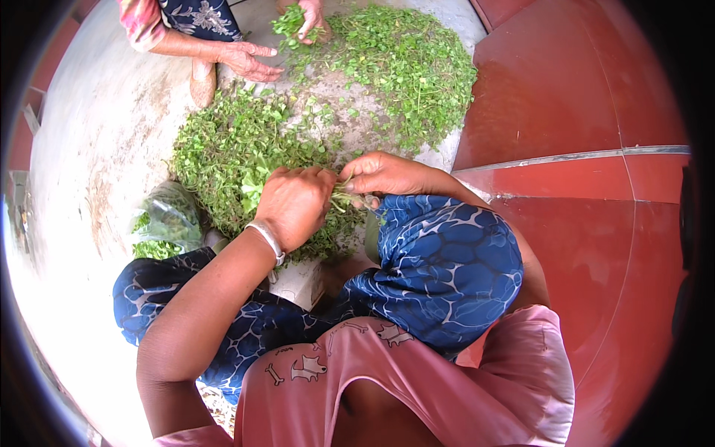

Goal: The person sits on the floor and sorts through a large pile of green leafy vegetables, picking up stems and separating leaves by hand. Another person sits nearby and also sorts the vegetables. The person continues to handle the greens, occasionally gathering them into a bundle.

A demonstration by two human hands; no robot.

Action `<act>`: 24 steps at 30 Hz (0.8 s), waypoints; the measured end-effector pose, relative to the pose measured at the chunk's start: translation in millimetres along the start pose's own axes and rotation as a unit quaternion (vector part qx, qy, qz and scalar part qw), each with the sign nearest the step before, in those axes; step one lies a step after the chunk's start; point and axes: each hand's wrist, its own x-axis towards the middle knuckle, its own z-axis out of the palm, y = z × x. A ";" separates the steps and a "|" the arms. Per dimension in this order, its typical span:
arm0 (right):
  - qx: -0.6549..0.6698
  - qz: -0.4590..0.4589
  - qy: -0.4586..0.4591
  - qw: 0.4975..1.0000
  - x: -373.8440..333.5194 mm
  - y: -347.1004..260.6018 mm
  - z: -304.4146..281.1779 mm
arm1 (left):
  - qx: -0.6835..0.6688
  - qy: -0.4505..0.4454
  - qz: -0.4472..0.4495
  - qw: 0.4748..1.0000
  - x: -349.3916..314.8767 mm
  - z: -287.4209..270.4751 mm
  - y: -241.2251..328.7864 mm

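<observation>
My left hand [296,203], with a silver bracelet [268,240] at the wrist, is closed round a small bunch of leafy greens [255,186]. Leaves stick out on its left side, and pale stems [342,195] show on its right. At those stem ends my right hand [387,177] is closed in a pinch, its fingertips close to the left hand. Below both hands lies a loose pile of green sprigs [223,153] on the pale floor. The palm side of my left hand is hidden.
Across from me, a person's hand [249,61] reaches over the floor; the other hand [311,21] holds greens. A second heap of greens [406,67] lies at the far right. A clear plastic bag [170,216] with greens stands by my left knee. Red tiles [551,82] border the right.
</observation>
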 end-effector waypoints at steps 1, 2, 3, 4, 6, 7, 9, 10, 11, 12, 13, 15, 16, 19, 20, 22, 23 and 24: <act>0.000 -0.003 -0.006 1.000 0.0 1.5 -2.2 | -0.018 -0.011 -0.004 1.000 1.4 0.3 1.1; -0.002 -0.025 -0.027 0.999 5.1 7.0 -4.6 | -0.029 -0.024 -0.025 0.999 0.9 1.4 1.1; 0.013 -0.026 -0.031 0.999 7.9 10.9 -6.0 | -0.041 -0.038 -0.045 0.997 1.3 2.9 1.9; 0.012 -0.031 -0.026 0.999 8.8 13.2 -7.3 | -0.056 -0.002 -0.046 0.997 2.6 2.6 4.3; 0.024 -0.044 -0.031 0.998 12.1 14.3 -5.8 | -0.133 0.022 -0.101 0.986 2.8 4.6 5.7; 0.033 -0.053 -0.037 0.997 12.6 13.7 -5.3 | -0.170 0.034 -0.128 0.976 4.0 5.8 4.9; -0.009 -0.048 -0.019 0.999 15.2 16.0 -7.6 | -0.279 0.076 -0.142 0.947 6.6 9.4 -2.5; -0.063 -0.034 0.003 0.997 18.8 19.3 -10.0 | -0.352 0.068 -0.198 0.912 8.7 6.3 -6.3; -0.115 -0.019 0.028 0.993 21.3 26.7 -15.0 | -0.423 0.057 -0.250 0.869 13.7 0.0 -7.8; -0.319 -0.108 0.097 0.937 27.6 45.5 -29.4 | -0.440 0.065 -0.255 0.859 17.1 -9.7 -7.1; -0.412 -0.081 0.192 0.887 27.8 64.5 -43.3 | -0.465 0.092 -0.248 0.845 17.5 -3.6 -15.8; -0.474 -0.020 0.365 0.801 23.9 88.9 -69.9 | -0.494 0.122 -0.255 0.822 19.0 -8.7 -16.5; -0.445 -0.039 0.474 0.759 16.9 102.9 -87.9 | -0.476 0.104 -0.259 0.834 22.5 -14.8 -12.3; -0.371 0.022 0.664 0.649 11.4 118.3 -130.0 | -0.427 0.085 -0.253 0.864 21.5 -16.9 -7.1; -0.375 0.050 0.677 0.632 15.4 119.2 -140.1 | -0.413 0.084 -0.234 0.876 20.3 -14.4 -7.5; -0.384 0.100 0.685 0.611 23.4 126.6 -149.1 | -0.419 0.057 -0.241 0.874 20.7 -17.2 -1.8; -0.389 0.121 0.682 0.607 32.8 126.6 -148.3 | -0.411 0.056 -0.243 0.877 22.3 -16.4 -1.3; -0.394 0.141 0.679 0.603 41.0 127.3 -147.6 | -0.404 0.055 -0.245 0.880 23.9 -15.1 -1.5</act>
